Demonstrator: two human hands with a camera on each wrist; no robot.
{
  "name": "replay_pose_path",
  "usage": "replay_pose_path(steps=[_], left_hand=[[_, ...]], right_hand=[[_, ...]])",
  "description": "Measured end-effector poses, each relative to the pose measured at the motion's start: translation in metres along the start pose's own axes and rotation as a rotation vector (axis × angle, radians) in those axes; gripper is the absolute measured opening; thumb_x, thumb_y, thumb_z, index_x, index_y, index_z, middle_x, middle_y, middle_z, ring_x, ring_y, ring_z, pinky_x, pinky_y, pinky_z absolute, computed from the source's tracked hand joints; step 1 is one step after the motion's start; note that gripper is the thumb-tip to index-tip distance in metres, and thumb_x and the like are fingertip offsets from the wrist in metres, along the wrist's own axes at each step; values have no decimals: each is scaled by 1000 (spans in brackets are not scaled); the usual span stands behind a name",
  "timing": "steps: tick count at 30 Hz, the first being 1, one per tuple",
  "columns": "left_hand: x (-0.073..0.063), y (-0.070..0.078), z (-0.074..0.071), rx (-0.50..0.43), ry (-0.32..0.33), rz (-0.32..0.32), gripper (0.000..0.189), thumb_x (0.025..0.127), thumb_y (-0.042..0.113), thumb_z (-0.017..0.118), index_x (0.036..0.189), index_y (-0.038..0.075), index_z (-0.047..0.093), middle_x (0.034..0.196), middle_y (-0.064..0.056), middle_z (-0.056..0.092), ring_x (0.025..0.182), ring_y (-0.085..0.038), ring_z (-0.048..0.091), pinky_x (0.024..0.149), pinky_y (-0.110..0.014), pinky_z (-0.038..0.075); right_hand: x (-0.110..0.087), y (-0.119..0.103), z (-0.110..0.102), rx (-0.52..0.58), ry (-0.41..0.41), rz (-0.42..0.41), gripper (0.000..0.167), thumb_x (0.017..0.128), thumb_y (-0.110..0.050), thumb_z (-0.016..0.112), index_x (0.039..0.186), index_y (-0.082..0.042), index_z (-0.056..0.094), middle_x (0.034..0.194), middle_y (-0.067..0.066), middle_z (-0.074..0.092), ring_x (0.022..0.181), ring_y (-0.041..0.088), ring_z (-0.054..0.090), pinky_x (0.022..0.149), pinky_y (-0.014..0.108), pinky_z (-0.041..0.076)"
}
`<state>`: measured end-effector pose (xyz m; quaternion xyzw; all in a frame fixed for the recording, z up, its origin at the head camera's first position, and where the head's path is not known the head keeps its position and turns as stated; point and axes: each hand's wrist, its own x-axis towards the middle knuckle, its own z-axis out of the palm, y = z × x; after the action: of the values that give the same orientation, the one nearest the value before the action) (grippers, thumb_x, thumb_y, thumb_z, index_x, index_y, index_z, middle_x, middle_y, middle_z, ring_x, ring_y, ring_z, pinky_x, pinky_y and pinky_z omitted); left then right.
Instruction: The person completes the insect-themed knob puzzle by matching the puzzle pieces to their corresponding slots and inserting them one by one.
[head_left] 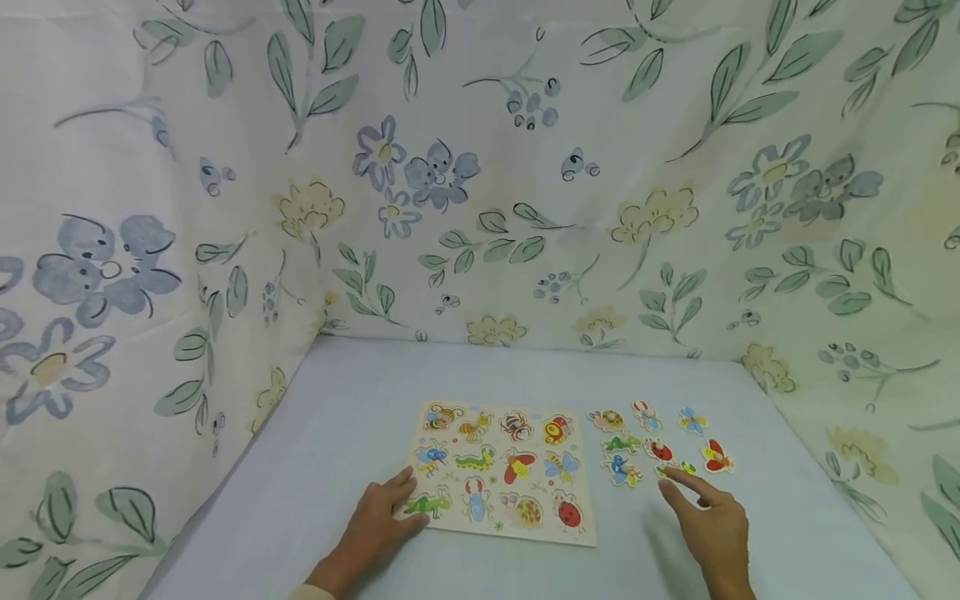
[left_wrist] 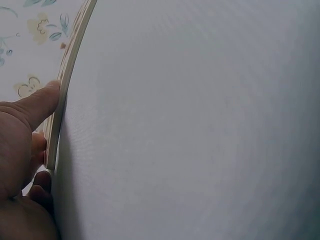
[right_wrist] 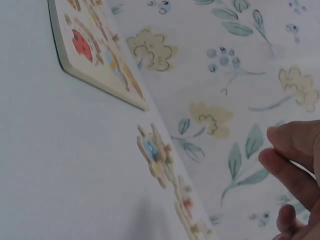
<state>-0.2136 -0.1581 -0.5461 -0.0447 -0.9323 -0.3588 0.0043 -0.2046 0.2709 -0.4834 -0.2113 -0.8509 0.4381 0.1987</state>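
Fingers, right hand (head_left: 708, 529): thumb and forefinger were slightly apart, nothing between them, above a green piece (head_left: 687, 471).
Fingers, left hand (head_left: 375, 521): spread apart, they touched the puzzle board (head_left: 492, 480) at its near left corner.
Loose bug pieces: lay right of the board, near the ladybug (head_left: 659, 450).
Table (head_left: 352, 417): bore everything.
Flowered cloth (head_left: 495, 275): hung behind.

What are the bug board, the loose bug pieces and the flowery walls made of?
The bug board looks like wood, maybe plywood, with a printed top: its pale edge shows stripy layers. The loose bug pieces are probably wood too, printed on top, with thick, tan edges. The flowery walls seem to be dull printed cloth, since they show soft creases.
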Motion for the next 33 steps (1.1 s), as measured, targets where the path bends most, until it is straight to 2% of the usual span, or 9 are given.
replay_pose_path(steps=[3, 5, 8, 10, 14, 17, 21, 29, 33], left_hand=[[-1, 1, -1, 2, -2, -1, 68, 77, 43, 78, 130, 4, 60, 145, -1, 46, 95, -14, 43, 80, -35, 41], [0, 2, -1, 3, -3, -5, 68, 76, 42, 79, 130, 5, 60, 145, -1, 46, 95, -14, 43, 80, -34, 41], [2, 2, -1, 9, -3, -7, 68, 76, 42, 79, 129, 5, 60, 145, -1, 46, 95, -14, 43, 80, -35, 41], [2, 2, 0, 8, -4, -8, 67, 76, 41, 79, 130, 5, 60, 145, -1, 46, 94, -14, 43, 79, -34, 40], [1, 2, 0, 7, 1, -5, 67, 76, 40, 79, 129, 4, 60, 145, -1, 46, 92, -14, 43, 79, -34, 40], [1, 2, -1, 12, 2, -5, 67, 76, 40, 79, 129, 4, 60, 145, -1, 46, 93, -14, 43, 79, -35, 40], [1, 2, -1, 14, -1, -7, 67, 76, 40, 79, 129, 4, 60, 145, -1, 46, 92, -14, 43, 78, -34, 40], [1, 2, -1, 19, -9, -8, 67, 76, 41, 79, 129, 4, 60, 145, -1, 45, 90, -13, 42, 74, -30, 39], [0, 1, -1, 14, -13, -11, 68, 76, 43, 79, 130, 5, 60, 145, -1, 45, 91, -13, 42, 75, -31, 39]], right_hand=[[4, 9, -14, -32, 46, 57, 37, 82, -34, 77, 107, -7, 75, 82, 11, 67, 84, 24, 41, 63, 38, 30], [7, 15, -23, -45, 74, 99, 39, 82, -37, 77, 108, -9, 74, 69, 7, 57, 76, 23, 40, 58, 36, 31], [11, 25, -35, -52, 110, 145, 41, 82, -38, 76, 111, -9, 73, 60, 5, 45, 61, 22, 38, 47, 33, 31], [14, 31, -42, -52, 127, 172, 42, 83, -37, 75, 113, -7, 72, 55, 3, 44, 54, 21, 37, 42, 32, 30], [21, 45, -54, -67, 141, 215, 43, 85, -36, 74, 116, -7, 70, 54, 0, 48, 56, 20, 37, 48, 33, 30], [22, 53, -59, -93, 126, 257, 43, 86, -36, 73, 118, -8, 69, 57, -1, 51, 59, 22, 38, 51, 35, 30], [22, 60, -59, -111, 92, 276, 44, 86, -34, 73, 120, -7, 67, 54, 1, 49, 54, 22, 38, 45, 34, 31], [21, 69, -59, -160, 14, 224, 43, 86, -33, 72, 117, -4, 68, 47, 2, 43, 47, 20, 38, 42, 33, 31], [22, 76, -60, -189, -67, 211, 41, 85, -30, 72, 115, -2, 69, 47, 1, 41, 47, 20, 38, 42, 31, 31]])
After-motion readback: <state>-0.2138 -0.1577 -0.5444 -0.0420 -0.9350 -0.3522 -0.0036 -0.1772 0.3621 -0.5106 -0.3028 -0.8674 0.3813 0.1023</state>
